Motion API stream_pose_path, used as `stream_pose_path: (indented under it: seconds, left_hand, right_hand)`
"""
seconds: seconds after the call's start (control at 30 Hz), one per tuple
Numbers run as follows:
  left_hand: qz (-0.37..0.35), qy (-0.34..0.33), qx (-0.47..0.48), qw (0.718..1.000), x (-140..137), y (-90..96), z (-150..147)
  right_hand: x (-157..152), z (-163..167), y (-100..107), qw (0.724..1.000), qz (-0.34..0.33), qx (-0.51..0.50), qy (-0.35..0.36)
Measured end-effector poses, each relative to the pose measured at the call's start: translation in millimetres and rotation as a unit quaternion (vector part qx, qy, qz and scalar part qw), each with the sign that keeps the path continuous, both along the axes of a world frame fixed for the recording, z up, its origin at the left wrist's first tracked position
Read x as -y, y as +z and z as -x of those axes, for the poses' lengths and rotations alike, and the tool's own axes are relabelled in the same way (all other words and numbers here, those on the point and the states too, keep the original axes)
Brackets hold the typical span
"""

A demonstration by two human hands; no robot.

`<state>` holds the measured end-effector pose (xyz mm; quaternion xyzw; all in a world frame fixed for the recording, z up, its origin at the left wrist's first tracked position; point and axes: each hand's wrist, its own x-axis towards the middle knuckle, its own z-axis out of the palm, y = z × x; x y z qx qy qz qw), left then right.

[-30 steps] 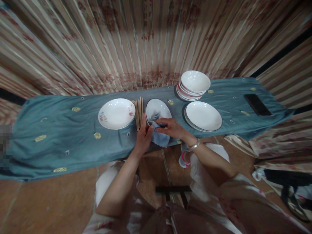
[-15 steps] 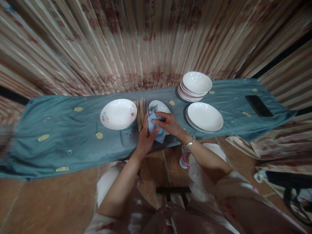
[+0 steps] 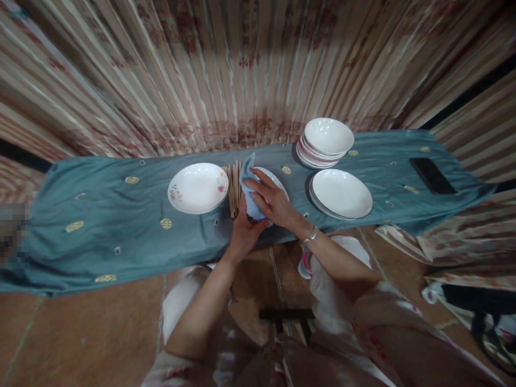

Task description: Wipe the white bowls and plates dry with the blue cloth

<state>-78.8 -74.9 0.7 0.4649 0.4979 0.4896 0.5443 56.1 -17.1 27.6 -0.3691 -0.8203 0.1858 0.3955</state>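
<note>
A white dark-rimmed plate (image 3: 279, 180) is in front of me, partly covered by my hands and a light blue cloth (image 3: 253, 208). My right hand (image 3: 279, 205) presses the cloth onto the plate's left side, fingers bent over it; one corner of the cloth sticks up past the far rim. At the near left edge, my left hand (image 3: 244, 234) grips the plate, its thumb toward the cloth. Just left of the plate lies a bundle of wooden chopsticks (image 3: 234, 188), close to my left fingertips.
A flower-patterned white plate (image 3: 197, 188) sits left of the chopsticks. To the right are a stack of white bowls (image 3: 328, 137) and a stack of white plates (image 3: 342, 193). A black phone (image 3: 433, 176) lies near the right end of the teal tablecloth (image 3: 141, 226). Pleated curtains hang behind.
My right hand has spread over the cloth and pushed it to the plate's left and far edge. The cloth was bunched between both hands before. My left hand has shifted slightly nearer me.
</note>
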Motion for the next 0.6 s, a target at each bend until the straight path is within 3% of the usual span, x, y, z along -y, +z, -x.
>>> stream_pose_path:
  seconds: [0.23, 0.6]
  left_hand:
    - [0.01, -0.011, 0.031, 0.999, 1, 5.4, -2]
    - [0.027, -0.004, 0.034, 0.999, 4, 5.2, -8]
  right_hand:
    - [-2, 3, 4, 0.998, -0.009, 0.057, 0.026]
    - [-11, 9, -2, 0.999, 0.003, 0.043, 0.03]
